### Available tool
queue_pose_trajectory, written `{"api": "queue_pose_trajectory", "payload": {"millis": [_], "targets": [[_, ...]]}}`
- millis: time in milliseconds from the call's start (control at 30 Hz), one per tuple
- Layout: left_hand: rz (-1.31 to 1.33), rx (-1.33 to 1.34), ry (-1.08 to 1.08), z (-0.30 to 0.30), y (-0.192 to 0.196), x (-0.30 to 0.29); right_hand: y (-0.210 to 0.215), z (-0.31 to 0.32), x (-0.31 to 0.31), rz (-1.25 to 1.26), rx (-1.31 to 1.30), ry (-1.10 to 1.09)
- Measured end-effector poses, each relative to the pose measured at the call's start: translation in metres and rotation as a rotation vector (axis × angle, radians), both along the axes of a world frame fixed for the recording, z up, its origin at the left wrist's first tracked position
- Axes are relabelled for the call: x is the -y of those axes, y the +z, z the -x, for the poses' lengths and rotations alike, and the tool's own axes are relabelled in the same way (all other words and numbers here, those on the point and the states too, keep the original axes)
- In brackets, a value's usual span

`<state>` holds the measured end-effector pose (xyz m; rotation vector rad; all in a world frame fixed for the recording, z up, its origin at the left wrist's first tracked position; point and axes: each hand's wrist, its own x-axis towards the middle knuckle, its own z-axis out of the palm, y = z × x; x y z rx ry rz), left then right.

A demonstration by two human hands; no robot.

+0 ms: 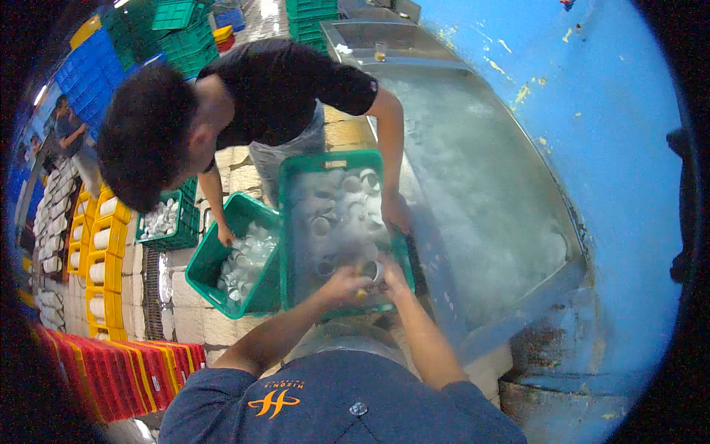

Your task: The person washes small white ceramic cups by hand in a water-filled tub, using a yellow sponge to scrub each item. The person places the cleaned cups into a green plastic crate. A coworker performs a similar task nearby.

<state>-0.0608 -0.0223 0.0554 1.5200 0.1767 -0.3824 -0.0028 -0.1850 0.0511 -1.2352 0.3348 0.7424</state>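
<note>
Over the near end of a green crate (290, 222), both my hands are together at a white cup (373, 271). My right hand (393, 277) is closed round the cup's right side. My left hand (345, 286) is closed beside it, fingers toward the cup. A small yellow thing (361, 294) shows at the left fingertips; blur hides what it is. Several white cups (353, 201) lie loose in the crate under haze. A co-worker's hand (396, 213) rests near the crate's right edge, the other hand (225, 235) at a second green crate (203, 277) of white cups.
A long metal basin (473, 185) with cloudy water runs along the blue wall (614, 148) at right. The co-worker (266, 89) leans in from the far left. Yellow crates (103, 274) and stacked red crates (122, 377) stand at left, a drain grate (153, 296) between.
</note>
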Motion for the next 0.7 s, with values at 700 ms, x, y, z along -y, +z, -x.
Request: {"api": "queue_pose_trajectory", "payload": {"millis": [700], "targets": [[-0.689,0.457,0.167,-0.001,0.019,0.025,-0.05,-0.009,-0.01,-0.179,0.108,-0.324]]}}
